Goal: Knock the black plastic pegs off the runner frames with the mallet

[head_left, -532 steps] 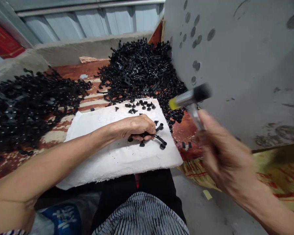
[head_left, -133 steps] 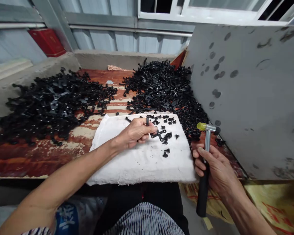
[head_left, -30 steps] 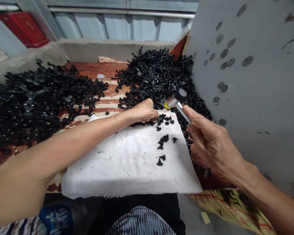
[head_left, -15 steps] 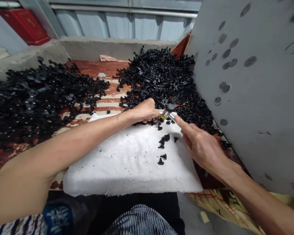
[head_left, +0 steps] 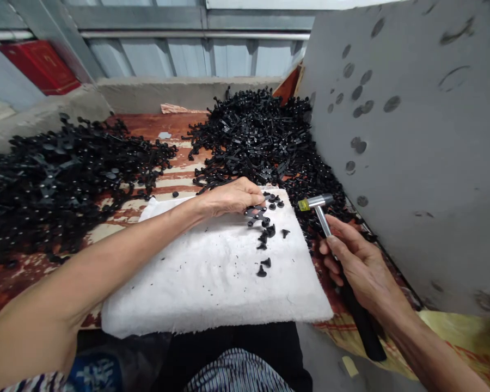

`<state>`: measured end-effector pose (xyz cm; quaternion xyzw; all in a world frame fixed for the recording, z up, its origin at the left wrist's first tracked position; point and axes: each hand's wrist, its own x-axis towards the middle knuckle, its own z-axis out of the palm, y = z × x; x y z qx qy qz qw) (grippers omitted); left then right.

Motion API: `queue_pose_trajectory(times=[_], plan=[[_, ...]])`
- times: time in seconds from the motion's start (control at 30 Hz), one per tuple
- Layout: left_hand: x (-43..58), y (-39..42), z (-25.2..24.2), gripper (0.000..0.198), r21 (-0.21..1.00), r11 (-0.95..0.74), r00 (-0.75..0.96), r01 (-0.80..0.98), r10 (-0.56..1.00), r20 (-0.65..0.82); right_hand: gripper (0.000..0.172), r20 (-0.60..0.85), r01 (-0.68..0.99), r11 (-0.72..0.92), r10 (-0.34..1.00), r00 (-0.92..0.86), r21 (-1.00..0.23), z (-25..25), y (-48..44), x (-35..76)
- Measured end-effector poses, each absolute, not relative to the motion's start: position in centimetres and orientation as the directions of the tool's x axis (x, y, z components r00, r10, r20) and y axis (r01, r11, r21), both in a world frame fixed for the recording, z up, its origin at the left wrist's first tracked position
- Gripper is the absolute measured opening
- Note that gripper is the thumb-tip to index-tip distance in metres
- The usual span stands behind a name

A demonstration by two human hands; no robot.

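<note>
My left hand (head_left: pixel 239 195) is closed on a black jointed part (head_left: pixel 256 215) with crossed flat links and round feet, just above the far edge of a white cloth (head_left: pixel 212 261). My right hand (head_left: pixel 351 253) grips a small hammer (head_left: pixel 322 215) by its metal neck and black handle, off the cloth's right side. The hammer's head is silver with a yellow face turned left and a dark face on the right. Several loose black caps (head_left: pixel 263 237) lie on the cloth beneath and in front of my left hand.
A large heap of black linked parts (head_left: pixel 257 136) lies behind the cloth, another heap (head_left: pixel 61 179) to the left. A grey spotted panel (head_left: pixel 392 163) stands upright on the right. A low concrete ledge (head_left: pixel 179 90) and metal wall are behind, with a red box (head_left: pixel 41 65) at left.
The hammer has moved right and away from my left hand, and its head now shows clear. My left hand has lowered slightly, with the black linked part now visible below it.
</note>
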<state>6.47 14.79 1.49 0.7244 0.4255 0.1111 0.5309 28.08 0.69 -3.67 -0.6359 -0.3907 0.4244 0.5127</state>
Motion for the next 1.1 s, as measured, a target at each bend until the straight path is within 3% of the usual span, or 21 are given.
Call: queue_pose_trajectory(times=[0.2, 0.5, 1.1], plan=[[6.8, 15.5, 0.9, 0.031, 0.822, -0.221, 0.671, 0.525, 0.702, -0.239, 0.066, -0.205, -0.037, -0.204, 0.92, 0.334, -0.978, -3.8, 0.7, 28.2], [6.7, 15.9, 0.6, 0.03, 0.802, -0.307, 0.725, 0.513, 0.654, -0.214, 0.062, -0.191, -0.025, -0.193, 0.935, 0.3, -0.981, -4.1, 0.7, 28.4], [7.3, 15.9, 0.6, 0.029, 0.786, -0.269, 0.692, 0.556, 0.674, -0.259, 0.064, -0.209, -0.043, -0.206, 0.929, 0.304, -0.978, -4.1, 0.6, 28.5]])
